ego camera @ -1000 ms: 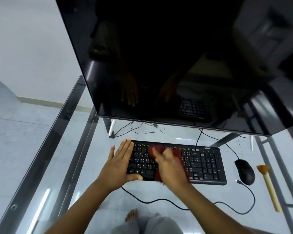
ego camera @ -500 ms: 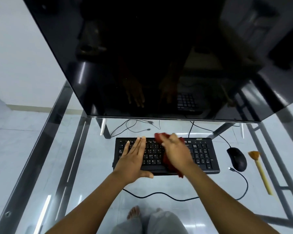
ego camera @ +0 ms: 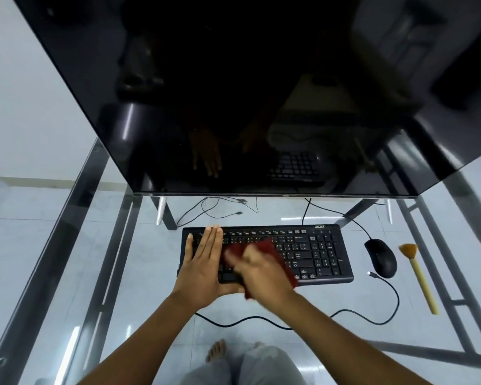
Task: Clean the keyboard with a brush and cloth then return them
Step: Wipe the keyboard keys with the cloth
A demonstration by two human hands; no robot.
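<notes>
Keyboard (ego camera: 317, 254), black, flat on the glass desk (ego camera: 67, 245) just in front of the dark monitor (ego camera: 233, 93). Left hand (ego camera: 203, 262) flat on its left end, fingers straight and together, holding nothing. Right hand (ego camera: 261, 270) blurred over the middle keys, curled on the red cloth (ego camera: 270, 247) and pressing it down. To the right, mouse (ego camera: 381, 258) just beside the keyboard, then brush (ego camera: 419, 276) lying apart — untouched.

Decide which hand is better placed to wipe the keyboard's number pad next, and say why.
Right, probably. The right hand has the red cloth under it over the middle of the keyboard, nearer the number pad. The left hand lies flat on the keyboard's left end, holding no cloth.
</notes>
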